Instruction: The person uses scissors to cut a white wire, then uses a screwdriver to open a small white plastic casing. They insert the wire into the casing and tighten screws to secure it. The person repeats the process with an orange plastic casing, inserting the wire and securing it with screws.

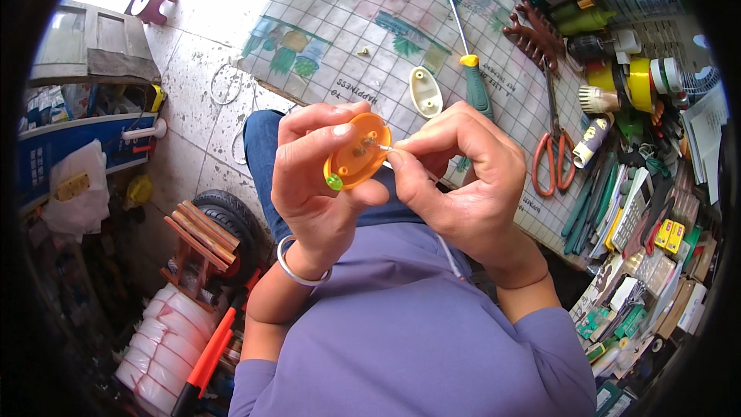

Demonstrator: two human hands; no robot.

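My left hand (pixel 309 177), with a pale bangle (pixel 302 272) on its wrist, holds a round orange plastic shell (pixel 355 166) by its rim, the hollow side turned toward my right hand. A bright green bit (pixel 334 182) sits at the shell's lower edge. Between thumb and forefinger, my right hand (pixel 475 185) pinches a thin whitish piece (pixel 384 147) against the shell's inner side; its kind is too small to tell. On the table beyond lie a cream oval plastic cover (pixel 425 91) and a screwdriver (pixel 476 89) with a green and yellow handle.
Red-handled scissors (pixel 553 154) and a brown claw clip (pixel 536 37) lie on the checked tabletop (pixel 324 0), near a tiny light part (pixel 363 51). Cans, tape rolls (pixel 639 81) and tools crowd the right side. White wrapped rolls (pixel 168 336) and a black tyre (pixel 231 220) stand at lower left.
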